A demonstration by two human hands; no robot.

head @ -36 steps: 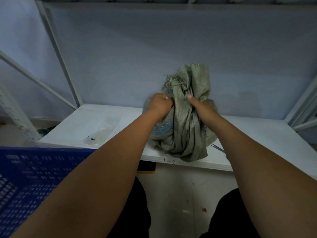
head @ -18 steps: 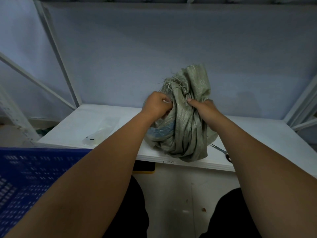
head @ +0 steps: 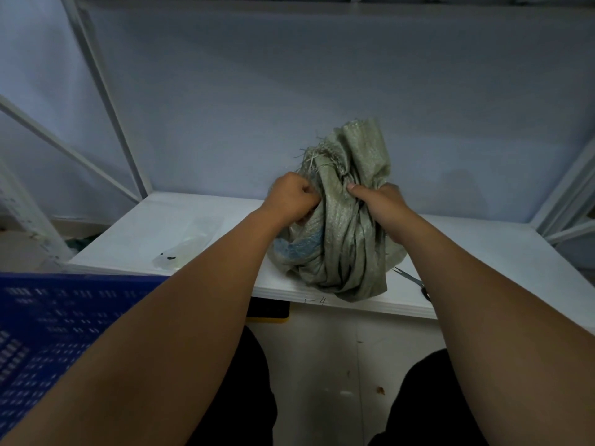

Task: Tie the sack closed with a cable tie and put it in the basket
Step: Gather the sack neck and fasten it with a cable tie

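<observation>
A grey-green woven sack (head: pixel 341 239) stands bunched on the white table (head: pixel 135 252), its frayed mouth gathered upward. My left hand (head: pixel 291 197) grips the gathered neck from the left with curled fingers. My right hand (head: pixel 380 201) grips the same neck from the right, thumb on the front folds. A cable tie cannot be made out among the folds. The blue perforated basket (head: pixel 51 329) sits at the lower left, below the table edge.
A clear plastic packet (head: pixel 186 246) lies on the table's left part. Scissors (head: pixel 410 280) lie on the table right of the sack, partly behind my right forearm. White shelf posts rise at both sides, and my knees show below the table.
Both hands have shifted slightly lower on the sack's neck and drawn the folds tighter. The sack stays in the same place.
</observation>
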